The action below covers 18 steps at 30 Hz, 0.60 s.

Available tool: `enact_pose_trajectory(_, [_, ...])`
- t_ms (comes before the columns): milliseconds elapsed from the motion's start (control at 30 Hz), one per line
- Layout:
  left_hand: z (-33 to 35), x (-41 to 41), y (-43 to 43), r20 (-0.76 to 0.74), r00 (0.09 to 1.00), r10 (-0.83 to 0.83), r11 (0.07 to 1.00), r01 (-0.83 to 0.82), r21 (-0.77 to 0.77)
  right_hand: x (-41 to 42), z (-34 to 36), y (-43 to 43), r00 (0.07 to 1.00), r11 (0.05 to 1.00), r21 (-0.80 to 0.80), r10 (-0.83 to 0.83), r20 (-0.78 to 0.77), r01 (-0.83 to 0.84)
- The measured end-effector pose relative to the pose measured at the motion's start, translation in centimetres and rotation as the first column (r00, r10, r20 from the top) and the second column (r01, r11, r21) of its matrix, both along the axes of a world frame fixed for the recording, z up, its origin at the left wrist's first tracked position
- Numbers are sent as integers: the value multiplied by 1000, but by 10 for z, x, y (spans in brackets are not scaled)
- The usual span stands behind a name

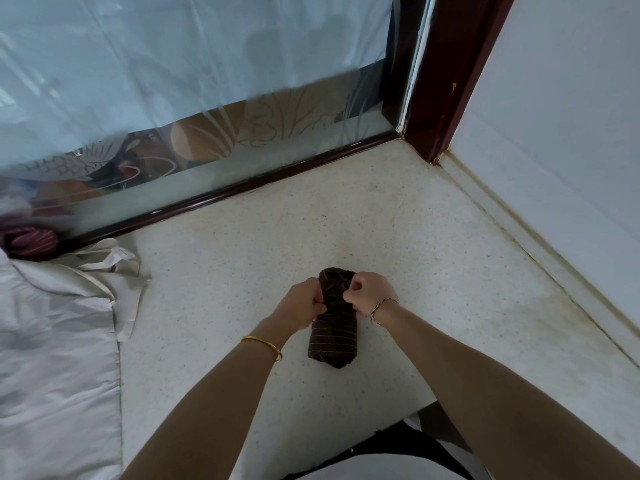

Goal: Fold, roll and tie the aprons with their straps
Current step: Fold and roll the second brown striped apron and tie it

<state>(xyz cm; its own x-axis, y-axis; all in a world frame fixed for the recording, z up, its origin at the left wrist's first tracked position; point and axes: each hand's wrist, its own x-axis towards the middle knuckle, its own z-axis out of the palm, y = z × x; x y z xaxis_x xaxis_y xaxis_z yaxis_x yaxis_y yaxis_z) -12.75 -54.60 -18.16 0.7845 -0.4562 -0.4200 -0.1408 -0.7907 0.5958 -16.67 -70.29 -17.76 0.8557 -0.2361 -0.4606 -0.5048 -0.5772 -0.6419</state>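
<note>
A dark brown striped apron (333, 337), rolled into a tight bundle, lies on the speckled white counter (242, 271) in front of me. My left hand (304, 301) grips the strap at the roll's left side near its far end. On the right side of the same end, my right hand (369, 292) is curled and pinches the strap. Both hands sit close together over the roll's upper half. The strap itself is mostly hidden by my fingers.
A pile of white aprons (52, 341) with loose straps covers the counter's left side. A rolled maroon striped apron (29, 242) lies at the far left by the glass partition (207, 98). A white wall (554, 133) bounds the right.
</note>
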Motion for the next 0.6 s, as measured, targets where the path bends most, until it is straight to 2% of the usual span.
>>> enact_pose_trajectory(233, [-5,-2,5,57,996,-67,994,62,89,-2,-8,-5,999,998,-34,-49,-9,49])
enact_pose_trajectory(367, [0,-2,3,34,992,-120,990,117,73,-6,-11,-13,990,975,179,-123,-75,135])
enact_pose_trajectory(500, [8,-3,-8,64,981,-183,983,182,30,-8,-3,-26,991,942,308,-132,-26,133])
enact_pose_trajectory(600, [17,-2,-19,108,980,-169,985,172,-14,-5,9,-31,987,917,373,-158,4,145])
